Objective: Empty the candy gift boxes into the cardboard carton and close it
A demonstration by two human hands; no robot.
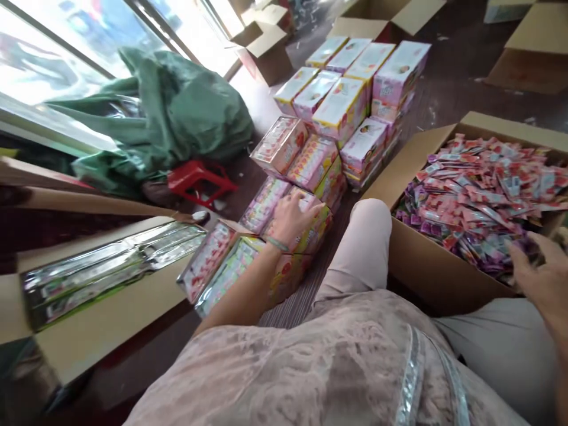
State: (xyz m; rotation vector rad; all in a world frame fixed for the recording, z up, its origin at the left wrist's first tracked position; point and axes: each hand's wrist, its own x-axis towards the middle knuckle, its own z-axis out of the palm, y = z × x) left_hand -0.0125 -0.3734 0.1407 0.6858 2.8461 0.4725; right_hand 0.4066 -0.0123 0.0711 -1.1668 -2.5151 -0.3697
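My left hand (291,220) rests on top of a pink and yellow box (316,228) in the stacked group, its fingers bent and apart over the packets. Beside it are more boxes with packets showing, among them a green and pink one (235,269). At the right, my right hand (539,266) is over the near right corner of a large carton (437,269) heaped with small pink and purple sachets (479,189). Its fingers are spread, near purple sachets, with nothing visible in them.
Closed boxes (339,103) stand stacked ahead. A red stool (199,177) is beside a green cloth-covered heap (190,112). At left, a carton (110,307) holds silvery packs, with another person's arm (97,201) above it. Open cartons (532,53) lie farther back.
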